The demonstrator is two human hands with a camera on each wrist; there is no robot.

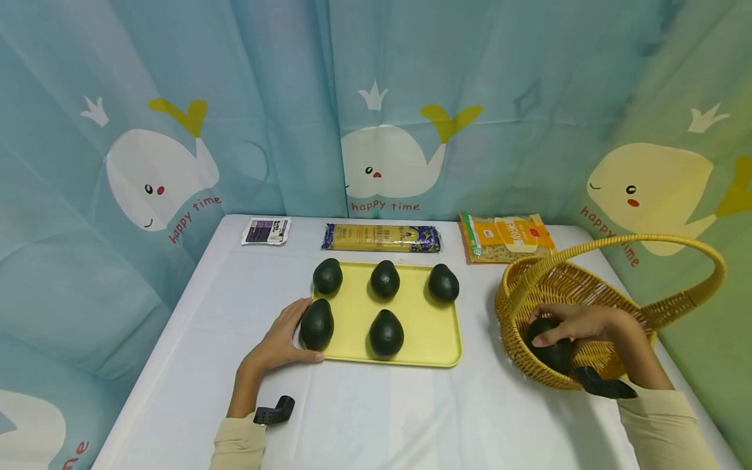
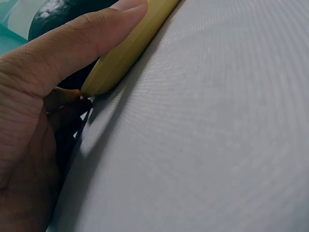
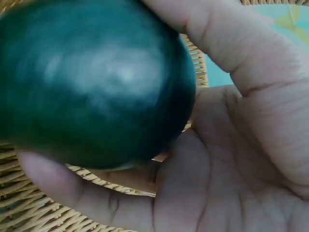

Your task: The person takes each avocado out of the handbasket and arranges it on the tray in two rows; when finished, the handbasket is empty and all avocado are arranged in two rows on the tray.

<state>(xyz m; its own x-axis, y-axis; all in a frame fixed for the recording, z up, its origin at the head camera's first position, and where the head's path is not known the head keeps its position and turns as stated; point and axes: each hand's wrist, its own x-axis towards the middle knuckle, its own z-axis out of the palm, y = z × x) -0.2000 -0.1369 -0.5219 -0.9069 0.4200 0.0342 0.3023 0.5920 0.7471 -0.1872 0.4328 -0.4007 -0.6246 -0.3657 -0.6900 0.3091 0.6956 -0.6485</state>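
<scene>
My right hand [image 1: 578, 323] reaches down into a wicker basket [image 1: 593, 284] and holds a dark green avocado [image 1: 555, 352], thumb on one side and fingers round the other. Up close in the right wrist view, this avocado [image 3: 96, 82] is smooth and shiny, with woven wicker behind it. At the near left corner of a yellow tray [image 1: 352, 320], my left hand [image 1: 288, 336] grips the rim: the thumb lies along the front edge, the fingers along the left side. Three avocados [image 1: 384, 279] form the tray's back row, and two more [image 1: 386, 333] sit in front.
Behind the tray lie a small white-and-purple packet [image 1: 266, 231], a long blue-and-yellow pack [image 1: 382, 237] and an orange bag of grain [image 1: 508, 238]. The basket's tall handle [image 1: 646, 240] arches over its opening. A whale-print curtain [image 1: 282, 117] hangs along the table's far edge.
</scene>
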